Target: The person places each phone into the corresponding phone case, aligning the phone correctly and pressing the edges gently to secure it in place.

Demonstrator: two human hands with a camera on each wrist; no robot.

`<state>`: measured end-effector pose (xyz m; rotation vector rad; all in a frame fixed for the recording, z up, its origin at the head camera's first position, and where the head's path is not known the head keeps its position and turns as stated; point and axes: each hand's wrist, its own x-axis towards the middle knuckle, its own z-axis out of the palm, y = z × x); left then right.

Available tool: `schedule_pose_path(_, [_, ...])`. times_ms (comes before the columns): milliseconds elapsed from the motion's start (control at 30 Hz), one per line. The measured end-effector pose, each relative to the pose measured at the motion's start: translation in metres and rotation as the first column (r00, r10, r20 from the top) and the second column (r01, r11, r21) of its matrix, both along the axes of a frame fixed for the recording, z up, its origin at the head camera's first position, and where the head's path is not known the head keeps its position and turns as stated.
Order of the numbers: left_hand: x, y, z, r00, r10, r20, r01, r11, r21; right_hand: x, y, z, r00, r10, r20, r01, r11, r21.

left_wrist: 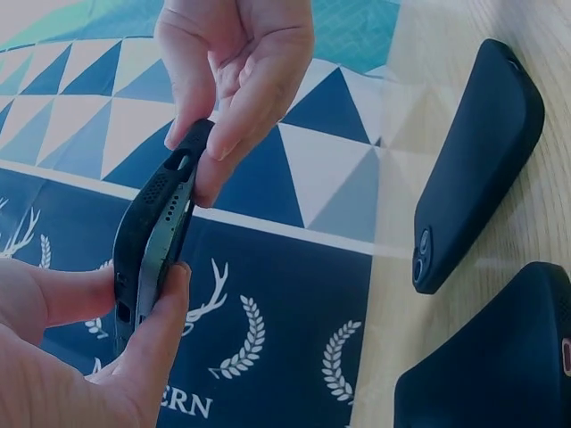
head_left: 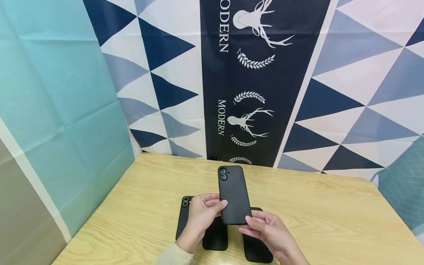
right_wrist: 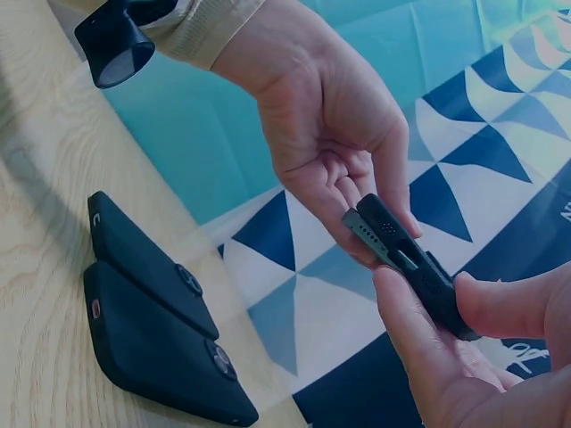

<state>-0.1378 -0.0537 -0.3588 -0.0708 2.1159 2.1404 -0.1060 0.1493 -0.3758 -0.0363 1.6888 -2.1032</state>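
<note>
A phone in a black case point(head_left: 235, 195) is held up above the table, its camera end away from me. My left hand point(head_left: 202, 215) pinches its left edge, thumb on the back. With thumb and fingers, my right hand point(head_left: 268, 232) grips the lower right corner. Seen end-on in the left wrist view, the phone's bottom edge point(left_wrist: 165, 227) with its speaker holes sits out of line with the black case point(left_wrist: 143, 205), a gap between them. The right wrist view shows the same tilted phone edge point(right_wrist: 375, 239) beside the case.
Three more black-cased phones lie on the wooden table point(head_left: 331, 206): one at left point(head_left: 182, 219), one in the middle point(head_left: 215, 237), one at right point(head_left: 256, 250), partly behind the hands. A patterned cloth point(head_left: 175, 73) hangs behind the table, a teal one point(head_left: 66, 92) at left.
</note>
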Motion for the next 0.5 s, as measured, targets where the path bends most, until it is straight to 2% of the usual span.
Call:
schedule_pose_path(167, [-0.0006, -0.0025, 0.0006, 0.999, -0.039, 0.013, 0.039, 0.999, 0.019, -0.0001, -0.0014, 0.0010, 0.999, -0.045, 0.009, 0.045, 0.999, 0.021])
schedule_pose_path(400, [0.0051, -0.0045, -0.0015, 0.982, -0.185, 0.028, 0.185, 0.983, 0.004, -0.0001, -0.0050, 0.0032, 0.988, -0.151, 0.045, 0.148, 0.987, 0.060])
schedule_pose_path(500, [0.0076, -0.0028, -0.0033, 0.978, -0.207, 0.022, 0.206, 0.978, 0.021, -0.0010, -0.0055, 0.0036, 0.985, -0.165, 0.050, 0.163, 0.985, 0.053])
